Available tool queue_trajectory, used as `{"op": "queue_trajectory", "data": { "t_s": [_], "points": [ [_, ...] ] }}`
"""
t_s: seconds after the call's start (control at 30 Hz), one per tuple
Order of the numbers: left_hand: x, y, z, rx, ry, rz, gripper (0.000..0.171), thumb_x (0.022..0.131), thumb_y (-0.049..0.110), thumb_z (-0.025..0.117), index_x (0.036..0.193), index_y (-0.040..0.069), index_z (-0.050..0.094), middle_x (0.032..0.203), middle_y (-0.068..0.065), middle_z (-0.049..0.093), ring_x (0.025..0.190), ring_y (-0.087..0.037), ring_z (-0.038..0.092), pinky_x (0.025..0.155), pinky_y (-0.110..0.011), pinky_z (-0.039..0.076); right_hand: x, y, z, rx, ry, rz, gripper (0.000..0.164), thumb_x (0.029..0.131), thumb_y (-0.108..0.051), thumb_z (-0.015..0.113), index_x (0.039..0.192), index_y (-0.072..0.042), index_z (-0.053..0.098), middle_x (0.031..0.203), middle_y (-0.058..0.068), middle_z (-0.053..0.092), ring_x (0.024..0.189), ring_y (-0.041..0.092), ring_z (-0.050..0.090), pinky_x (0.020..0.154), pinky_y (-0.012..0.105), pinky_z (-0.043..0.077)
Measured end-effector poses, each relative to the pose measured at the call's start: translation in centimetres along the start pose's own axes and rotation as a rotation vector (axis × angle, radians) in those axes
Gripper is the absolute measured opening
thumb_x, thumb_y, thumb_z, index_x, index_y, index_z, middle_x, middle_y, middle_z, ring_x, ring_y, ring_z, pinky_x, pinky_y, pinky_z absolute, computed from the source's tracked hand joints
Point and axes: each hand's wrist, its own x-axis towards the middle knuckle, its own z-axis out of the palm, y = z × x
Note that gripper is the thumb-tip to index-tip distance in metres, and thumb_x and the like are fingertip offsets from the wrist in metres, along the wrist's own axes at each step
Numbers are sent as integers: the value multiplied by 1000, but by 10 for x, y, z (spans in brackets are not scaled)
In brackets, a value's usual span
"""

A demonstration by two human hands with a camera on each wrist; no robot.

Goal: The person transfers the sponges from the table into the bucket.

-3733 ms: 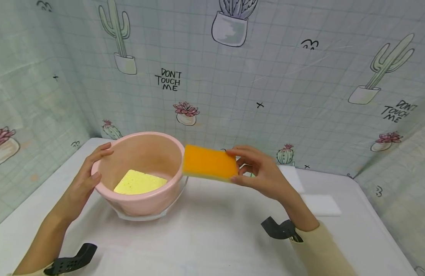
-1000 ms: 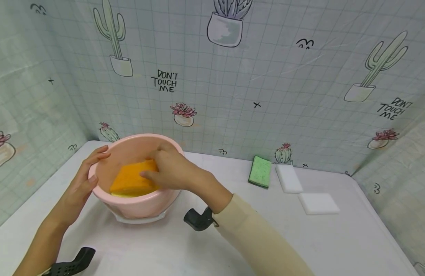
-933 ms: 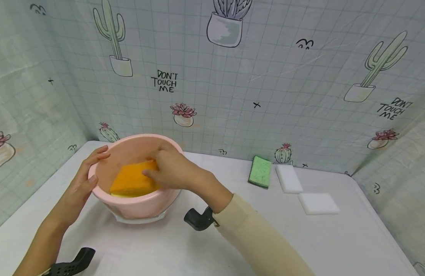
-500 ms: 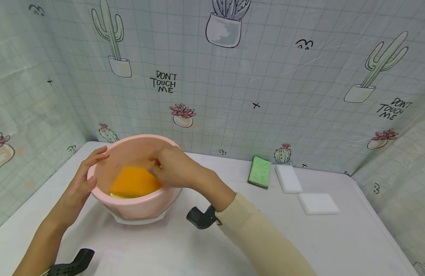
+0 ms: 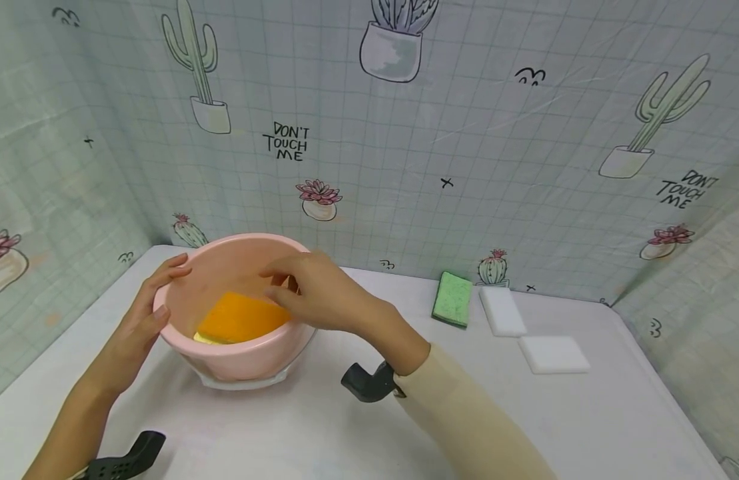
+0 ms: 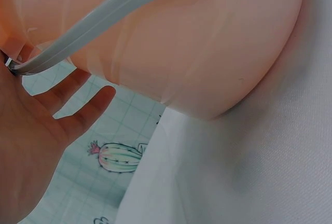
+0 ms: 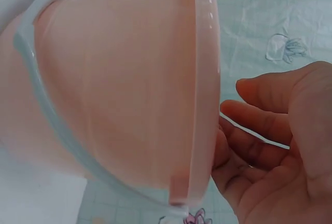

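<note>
1. The pink bucket (image 5: pixel 237 360) stands left of the frame's centre, its mouth tipped toward the camera.
2. Inside it, in the lower part of the mouth, lies the orange sponge (image 5: pixel 240 320), its broad face up. A pale yellow edge (image 5: pixel 206 339) shows beneath its lower left corner; whether it belongs to that sponge or another, I cannot tell.
3. The left hand (image 5: pixel 135 320), at the left of the frame, grips the bucket's rim, fingers curled over the upper left edge and thumb lower down on it. In the left wrist view, two fingers are spread apart beside the outer wall; the other fingertips are hidden.
4. The right hand (image 5: pixel 330 293) reaches over the bucket's right rim, fingers loosely bent. In the right wrist view, thumb and index finger are apart with nothing between them, and some fingertips are hidden behind the rim. Whether any finger touches the sponge, I cannot tell.
5. The white handle (image 6: pixel 98 29) crosses the bucket's outside in the upper left of the left wrist view.
6. Right of centre lie a green sponge (image 5: pixel 452 299), an upright-lying white block (image 5: pixel 503 311) just beside it, and a sideways white block (image 5: pixel 555 354) below that.
</note>
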Motion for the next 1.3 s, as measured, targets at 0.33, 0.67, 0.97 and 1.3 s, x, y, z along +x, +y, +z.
{"op": "queue_trajectory", "data": {
  "t_s": [0.33,0.67,0.97,1.3],
  "points": [
    [1,1,1,15,3,-15,55,97,26,37,150,19,26,158,8,6,142,-18,12,96,-77,16,-36,23,-14,15,198,-25,29,94,-15,61,122,-7,65,110,1,65,83,8,54,73,22,51],
    [0,-1,3,-6,18,-14,54,96,27,37,149,21,27,158,7,6,142,-18,12,95,-78,14,-69,63,-17,-35,345,34,29,92,-12,63,121,-10,65,107,-2,64,83,7,54,69,22,52],
    [1,0,3,-22,13,3,54,96,26,37,149,19,27,158,7,6,142,-19,11,94,-79,12,-111,99,-18,-62,399,64,28,91,-11,64,119,-10,65,107,-1,63,83,8,55,66,23,52],
    [1,0,3,-18,12,-5,54,96,26,37,149,20,27,158,5,6,142,-19,11,95,-78,13,-161,142,-23,-157,510,164,31,88,-9,68,119,-9,65,106,-1,63,80,8,54,62,26,52]
  ]
}}
